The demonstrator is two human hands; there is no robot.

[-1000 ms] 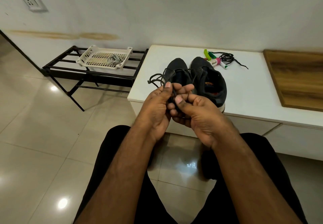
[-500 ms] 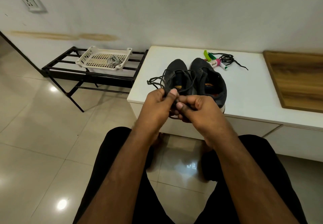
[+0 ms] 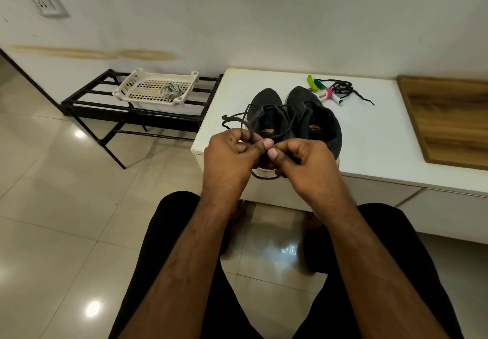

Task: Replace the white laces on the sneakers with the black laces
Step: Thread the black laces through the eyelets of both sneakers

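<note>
Your left hand (image 3: 229, 159) and right hand (image 3: 301, 165) both pinch the black lace (image 3: 239, 122) between thumb and curled fingers, thumbs nearly touching, just in front of the left sneaker (image 3: 264, 111). The right sneaker (image 3: 314, 116) stands beside it on the white cabinet (image 3: 369, 138). Both insoles carry orange labels (lettering too small to read). Another black lace (image 3: 343, 87) lies behind among markers (image 3: 326, 94).
</note>
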